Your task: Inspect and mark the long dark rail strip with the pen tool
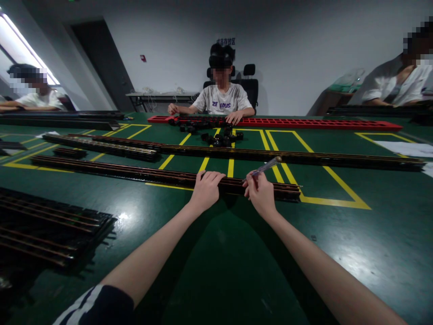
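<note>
A long black rail (135,173) with copper-coloured strips along it lies across the green table in front of me. My left hand (206,192) grips this rail from above, its fingers bent over the far edge. Just to the right, my right hand (260,194) is closed around a screwdriver (269,166) with a see-through handle. The handle slants up and to the right; the tip points down at the rail, where my fingers partly hide it. Past my right hand, the rail's right end lies on the table.
More black rails (304,158) lie beyond mine, and a stack of strips (43,225) sits at the near left. Farther off are black parts (221,137) and a red slotted frame (321,123). A person (223,97) sits opposite; others sit left and right. Yellow tape (338,201) marks the table (379,243).
</note>
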A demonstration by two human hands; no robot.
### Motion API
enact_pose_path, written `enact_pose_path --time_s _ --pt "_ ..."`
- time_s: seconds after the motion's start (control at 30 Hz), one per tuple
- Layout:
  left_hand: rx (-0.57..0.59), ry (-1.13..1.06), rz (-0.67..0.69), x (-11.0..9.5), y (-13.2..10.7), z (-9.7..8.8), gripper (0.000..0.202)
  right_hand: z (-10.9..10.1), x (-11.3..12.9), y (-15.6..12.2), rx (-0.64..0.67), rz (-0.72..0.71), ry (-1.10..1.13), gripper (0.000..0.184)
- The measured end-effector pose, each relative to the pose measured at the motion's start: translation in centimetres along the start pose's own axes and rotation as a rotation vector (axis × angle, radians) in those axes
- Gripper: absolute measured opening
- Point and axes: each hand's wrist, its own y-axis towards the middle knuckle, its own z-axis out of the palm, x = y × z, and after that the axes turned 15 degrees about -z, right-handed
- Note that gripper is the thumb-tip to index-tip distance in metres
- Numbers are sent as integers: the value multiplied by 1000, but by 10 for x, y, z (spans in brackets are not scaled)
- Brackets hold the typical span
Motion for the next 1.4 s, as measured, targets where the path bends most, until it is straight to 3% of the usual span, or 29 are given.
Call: enact_pose_path --time_s 0.4,1.4 --pt "50 -5 14 0 1 0 34 1 -2 0 -32 29 2 29" --pt "-63 106 4 -4 -1 6 29 1 1 0 -34 33 30 32"
